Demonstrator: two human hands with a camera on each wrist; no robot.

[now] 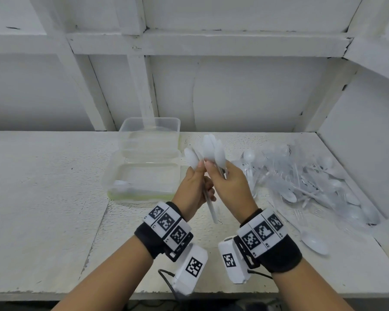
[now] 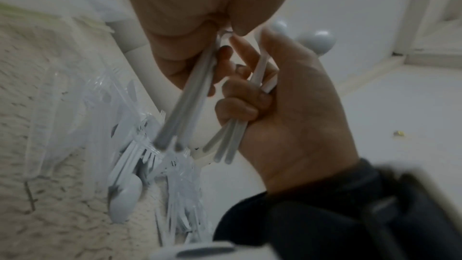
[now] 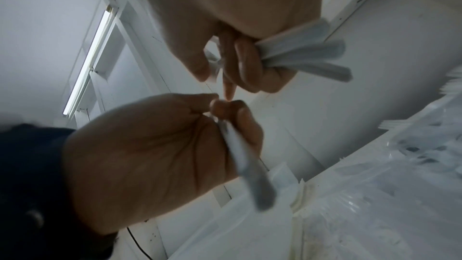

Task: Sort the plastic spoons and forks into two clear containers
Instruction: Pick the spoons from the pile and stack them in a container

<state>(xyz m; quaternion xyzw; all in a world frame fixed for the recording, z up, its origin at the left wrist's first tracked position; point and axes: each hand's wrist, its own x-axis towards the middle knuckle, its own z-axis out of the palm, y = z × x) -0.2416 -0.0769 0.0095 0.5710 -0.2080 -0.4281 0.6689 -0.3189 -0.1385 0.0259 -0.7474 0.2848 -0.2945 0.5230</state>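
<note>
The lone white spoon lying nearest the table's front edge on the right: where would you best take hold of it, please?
Probably by the thin handle of the lone spoon, coming from above and its left. The bowl lies toward the front edge and the handle points back toward the cutlery pile, so the handle's left flank over bare table looks least crowded.
</note>
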